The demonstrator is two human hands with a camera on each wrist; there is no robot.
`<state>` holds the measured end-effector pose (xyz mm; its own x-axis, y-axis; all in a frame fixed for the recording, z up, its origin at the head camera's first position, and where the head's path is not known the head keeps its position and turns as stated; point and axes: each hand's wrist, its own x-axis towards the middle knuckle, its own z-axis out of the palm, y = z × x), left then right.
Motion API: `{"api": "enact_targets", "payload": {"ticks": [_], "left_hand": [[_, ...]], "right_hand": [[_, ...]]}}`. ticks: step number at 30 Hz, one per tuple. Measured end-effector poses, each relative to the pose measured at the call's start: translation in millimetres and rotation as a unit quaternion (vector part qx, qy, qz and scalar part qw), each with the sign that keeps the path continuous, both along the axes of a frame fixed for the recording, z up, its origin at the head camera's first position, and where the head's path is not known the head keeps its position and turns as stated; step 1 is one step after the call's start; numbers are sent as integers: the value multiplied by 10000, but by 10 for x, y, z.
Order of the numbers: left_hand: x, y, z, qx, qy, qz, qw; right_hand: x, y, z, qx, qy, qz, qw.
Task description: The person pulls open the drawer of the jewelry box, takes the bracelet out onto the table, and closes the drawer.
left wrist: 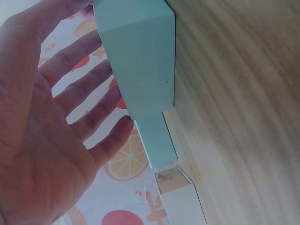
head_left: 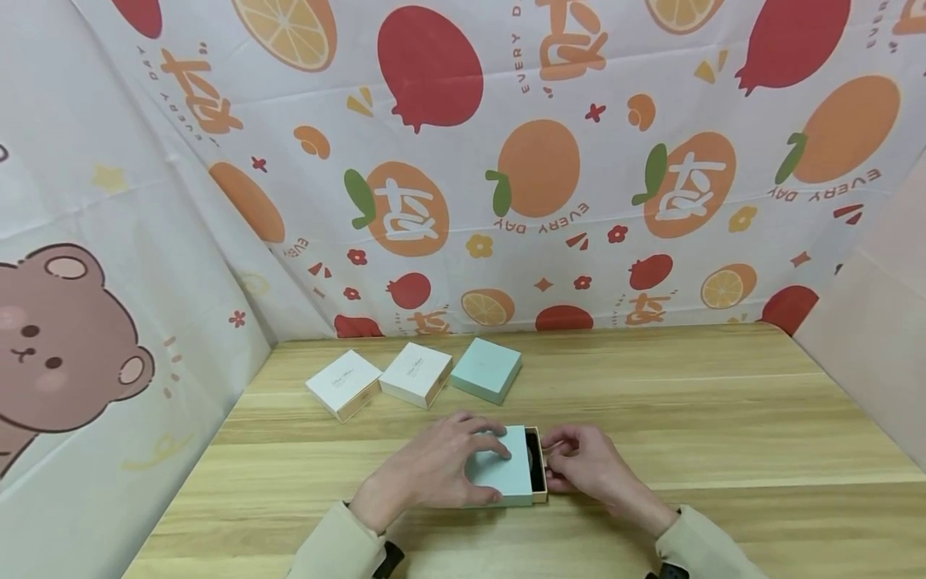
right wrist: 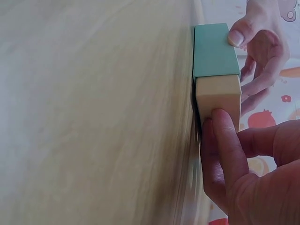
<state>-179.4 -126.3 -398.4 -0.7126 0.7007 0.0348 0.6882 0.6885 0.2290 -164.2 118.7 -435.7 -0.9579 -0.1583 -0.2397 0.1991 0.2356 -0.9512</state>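
Head view: on the table [head_left: 731,450], the mint box [head_left: 515,468] is being touched by the left hand [head_left: 450,462], fingers spread. Left wrist: it is being cropped above. Right wrist: its protruding, partly hidden drawer [right wrist: 214,96] is being pinched by the right hand [right wrist: 267,194].

This is a small indoor nook screened with cloth; whether it belongs to a home or a studio cannot be told. A pale yellow-brown, wood-grained bench [head_left: 723,426] stands with a creased white cloth printed with oranges and red fruit [head_left: 463,193] hanging behind it, a white cloth with a brown cartoon bear [head_left: 174,265] to its left, and a plain pale panel [head_left: 861,322] to its right.
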Motion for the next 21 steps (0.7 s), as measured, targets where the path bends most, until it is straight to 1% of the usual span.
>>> {"api": "enact_targets", "payload": {"ticks": [8, 21], "left_hand": [[8, -6, -6, -22, 52, 8, 10000], [14, -5, -24, -8, 97, 18, 10000]], "right_hand": [[2, 16, 0, -98, -38, 18, 9999], [-12, 59, -6, 8, -77, 46, 10000]]}}
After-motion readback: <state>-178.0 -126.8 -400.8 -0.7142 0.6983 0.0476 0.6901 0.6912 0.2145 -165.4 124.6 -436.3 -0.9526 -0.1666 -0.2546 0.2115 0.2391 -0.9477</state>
